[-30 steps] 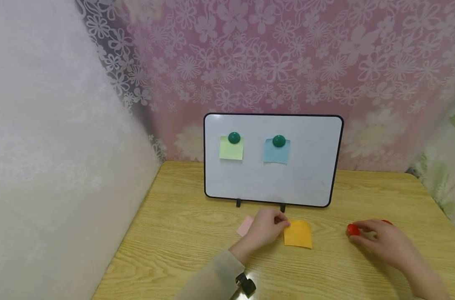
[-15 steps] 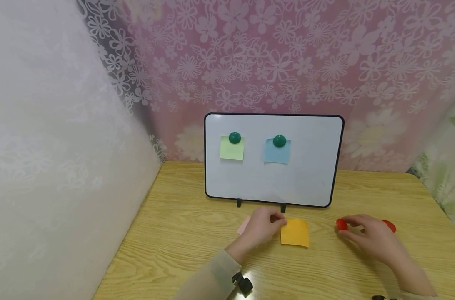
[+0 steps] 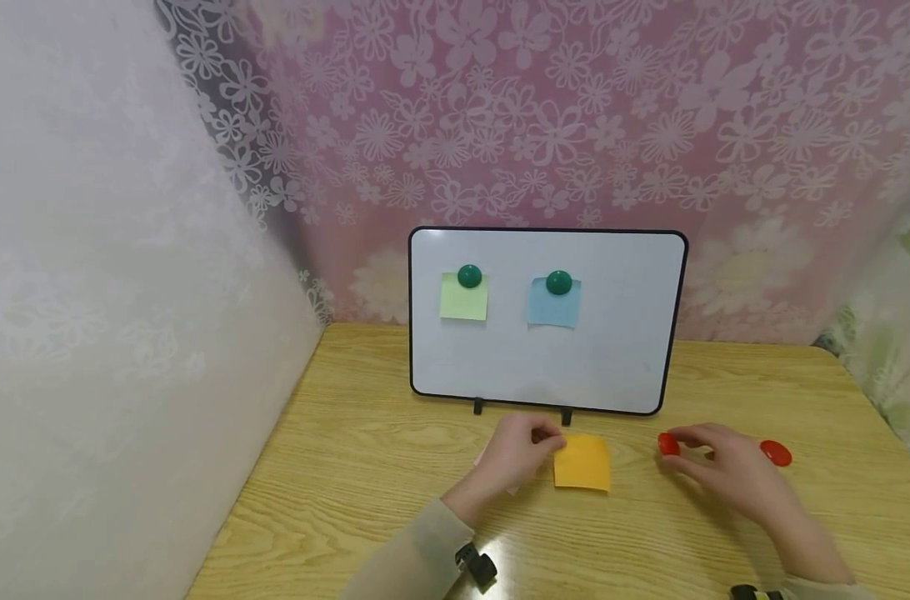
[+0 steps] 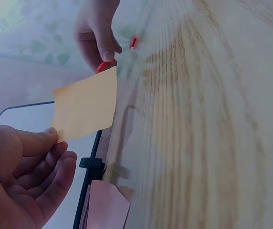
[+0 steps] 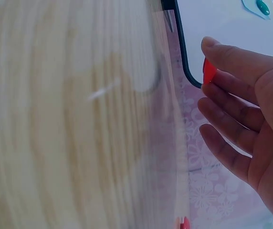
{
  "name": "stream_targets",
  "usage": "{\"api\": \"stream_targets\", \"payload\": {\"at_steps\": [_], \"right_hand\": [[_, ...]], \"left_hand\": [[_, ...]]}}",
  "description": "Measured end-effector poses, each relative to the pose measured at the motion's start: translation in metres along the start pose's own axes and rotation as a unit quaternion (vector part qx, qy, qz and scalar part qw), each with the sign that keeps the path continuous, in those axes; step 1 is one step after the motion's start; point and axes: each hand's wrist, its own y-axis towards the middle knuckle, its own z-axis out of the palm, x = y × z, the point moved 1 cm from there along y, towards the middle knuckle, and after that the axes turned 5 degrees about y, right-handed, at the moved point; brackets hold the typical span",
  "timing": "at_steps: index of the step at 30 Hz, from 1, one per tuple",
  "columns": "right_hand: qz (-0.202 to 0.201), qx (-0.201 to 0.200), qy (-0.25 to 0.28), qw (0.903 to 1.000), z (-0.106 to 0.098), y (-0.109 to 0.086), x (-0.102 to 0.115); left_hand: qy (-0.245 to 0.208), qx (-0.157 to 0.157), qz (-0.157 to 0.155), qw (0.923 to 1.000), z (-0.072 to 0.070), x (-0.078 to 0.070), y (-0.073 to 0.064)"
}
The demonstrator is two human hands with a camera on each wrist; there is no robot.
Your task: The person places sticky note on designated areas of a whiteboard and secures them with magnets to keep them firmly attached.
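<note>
My left hand (image 3: 513, 454) pinches an orange sticky note (image 3: 582, 463) by its upper left corner, between thumb and fingertips. In the left wrist view the note (image 4: 86, 107) is raised off the table and slightly bent. My right hand (image 3: 725, 467) pinches a round red magnet (image 3: 668, 444) between thumb and index finger, its other fingers spread in the right wrist view. A pink sticky note (image 4: 107, 205) lies on the table, mostly hidden under my left hand in the head view. A second red magnet (image 3: 776, 452) rests on the table right of my right hand.
A black-framed whiteboard (image 3: 500, 358) stands on small black feet (image 3: 567, 416) at the back. On it, green magnets (image 3: 469, 276) hold a light green note (image 3: 463, 302) and a blue note (image 3: 553, 308). A patterned curtain (image 3: 575, 108) hangs behind the wooden table (image 3: 335, 467).
My right hand has carried its red magnet leftward, uncovering the second red magnet. My left hand has shifted slightly left with the orange note, covering more of the pink note.
</note>
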Motion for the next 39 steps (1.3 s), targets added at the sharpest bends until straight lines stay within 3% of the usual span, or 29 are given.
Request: {"api": "stream_targets", "payload": {"at_steps": [8, 22, 39], "right_hand": [[-0.028, -0.023, -0.006, 0.9993, 0.004, 0.004, 0.008], [-0.05, -0.024, 0.009, 0.9984, 0.015, 0.02, 0.025], [-0.1, -0.027, 0.019, 0.9945, 0.03, 0.036, 0.05]], "left_hand": [[-0.018, 0.003, 0.0, 0.9998, -0.007, 0.001, -0.003], [-0.01, -0.026, 0.023, 0.9994, -0.035, 0.013, -0.009], [-0.017, -0.04, -0.004, 0.9991, -0.066, 0.028, -0.017]]}}
